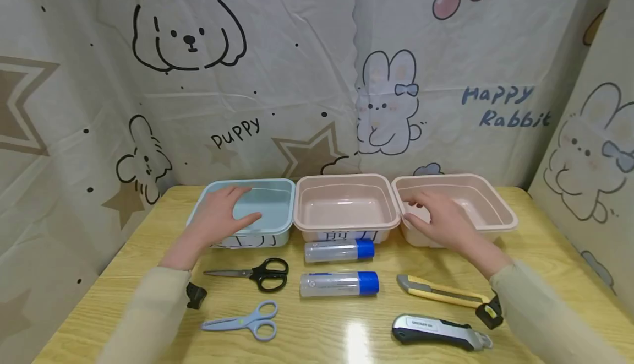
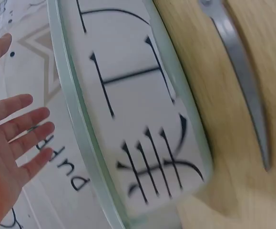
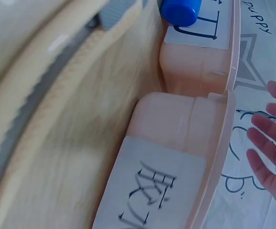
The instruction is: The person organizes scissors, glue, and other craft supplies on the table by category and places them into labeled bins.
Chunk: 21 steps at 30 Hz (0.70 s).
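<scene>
Blue bin (image 1: 272, 210); left grip (image 1: 216, 216) spread, hiding part; rightmost pink bin (image 1: 477, 199); right grip (image 1: 440, 218) spread, likewise

left hand (image 1: 218, 216) hovering left of centre frame, right hand (image 1: 440, 218) right of centre, both with fingers (image 2: 29, 119) pretty relaxed

The head view looks forward and down across the worktop (image 1: 317, 325); both wrist views, tilted and closer, share the "puppy" lettering (image 1: 235, 134).
</scene>
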Available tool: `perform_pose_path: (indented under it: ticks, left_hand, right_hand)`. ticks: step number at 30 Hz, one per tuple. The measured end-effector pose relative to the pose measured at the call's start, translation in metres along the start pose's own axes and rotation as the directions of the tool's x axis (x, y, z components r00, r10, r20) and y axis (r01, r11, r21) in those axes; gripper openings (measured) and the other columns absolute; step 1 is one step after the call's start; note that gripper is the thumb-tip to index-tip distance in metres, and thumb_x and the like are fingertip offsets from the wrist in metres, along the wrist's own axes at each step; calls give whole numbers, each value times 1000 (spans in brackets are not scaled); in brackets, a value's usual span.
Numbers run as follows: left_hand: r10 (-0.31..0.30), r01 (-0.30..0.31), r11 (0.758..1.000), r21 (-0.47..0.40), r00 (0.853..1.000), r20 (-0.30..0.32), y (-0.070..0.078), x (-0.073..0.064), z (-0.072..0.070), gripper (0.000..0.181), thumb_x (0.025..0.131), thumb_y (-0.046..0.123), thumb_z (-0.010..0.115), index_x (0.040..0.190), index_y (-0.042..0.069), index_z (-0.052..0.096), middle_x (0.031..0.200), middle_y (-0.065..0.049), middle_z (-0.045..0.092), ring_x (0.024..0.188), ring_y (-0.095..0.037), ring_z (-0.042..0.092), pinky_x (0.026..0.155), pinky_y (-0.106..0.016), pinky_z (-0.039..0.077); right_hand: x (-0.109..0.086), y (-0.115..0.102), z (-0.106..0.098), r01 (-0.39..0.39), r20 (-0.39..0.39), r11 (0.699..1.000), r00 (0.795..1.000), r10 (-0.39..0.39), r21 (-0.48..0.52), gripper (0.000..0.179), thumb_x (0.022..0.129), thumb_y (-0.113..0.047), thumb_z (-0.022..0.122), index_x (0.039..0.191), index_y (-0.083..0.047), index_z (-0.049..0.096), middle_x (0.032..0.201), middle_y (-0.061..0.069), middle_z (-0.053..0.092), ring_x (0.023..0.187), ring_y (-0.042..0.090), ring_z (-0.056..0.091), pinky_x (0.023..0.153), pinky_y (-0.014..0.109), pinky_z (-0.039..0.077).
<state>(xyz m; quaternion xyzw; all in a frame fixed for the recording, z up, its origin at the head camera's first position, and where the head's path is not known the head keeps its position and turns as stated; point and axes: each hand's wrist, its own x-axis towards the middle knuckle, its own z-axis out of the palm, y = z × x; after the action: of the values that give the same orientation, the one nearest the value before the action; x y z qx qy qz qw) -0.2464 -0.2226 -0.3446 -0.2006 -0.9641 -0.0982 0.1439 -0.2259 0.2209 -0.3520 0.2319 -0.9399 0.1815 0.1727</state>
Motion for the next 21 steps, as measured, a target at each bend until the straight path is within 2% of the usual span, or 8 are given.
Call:
perform_pose_path:
  ticks: [3, 7, 12, 16, 21]
  left_hand:
    - [-23, 22, 999, -32, 999, -35, -8, -8, -2, 63, 81, 55, 58, 123, 9, 55, 118, -11, 58, 104, -30, 55, 84, -48, 45]
    - [-61, 57, 996, -69, 997, -55, -19, -21, -1, 54, 80, 50, 61, 115, 8, 59, 105, -10, 62, 92, -26, 57, 74, -44, 47]
    - [-128, 122, 986, -113, 991, -45, -29, -34, -1, 56, 81, 53, 59, 112, 7, 59, 108, -11, 61, 95, -28, 56, 76, -47, 45]
    - [-194, 187, 968, -167, 981, -27, -36, -43, 0, 58, 80, 53, 60, 114, 5, 58, 111, -14, 58, 97, -29, 54, 77, -47, 44]
    - [-248, 235, 949, -210, 968, -40, -47, -54, 4, 63, 79, 49, 64, 117, 0, 54, 117, -21, 53, 105, -37, 48, 83, -51, 40]
  right_hand:
    - [-11, 0, -7, 26, 7, 1000, 1000, -26, -13, 15, 81, -18, 67, 95, -12, 66, 85, 0, 64, 78, 16, 57, 68, 34, 49]
    - [-27, 2, -12, 51, 52, 998, 997, -49, -28, 9, 80, -15, 67, 89, -15, 67, 77, -8, 62, 70, 6, 54, 61, 27, 48]
    - [-47, 4, -15, 92, 128, 996, 988, -92, 8, 9, 78, -14, 70, 85, -18, 67, 74, -16, 57, 66, -1, 49, 58, 20, 45]
    - [-61, 7, -16, 123, 212, 992, 969, -128, 38, 7, 79, -16, 69, 85, -18, 67, 74, -18, 56, 66, -2, 48, 56, 19, 44]
    - [-74, 14, -13, 51, 372, 998, 926, -65, 46, 16, 80, -31, 68, 92, -21, 66, 76, -19, 55, 68, -2, 49, 55, 19, 42]
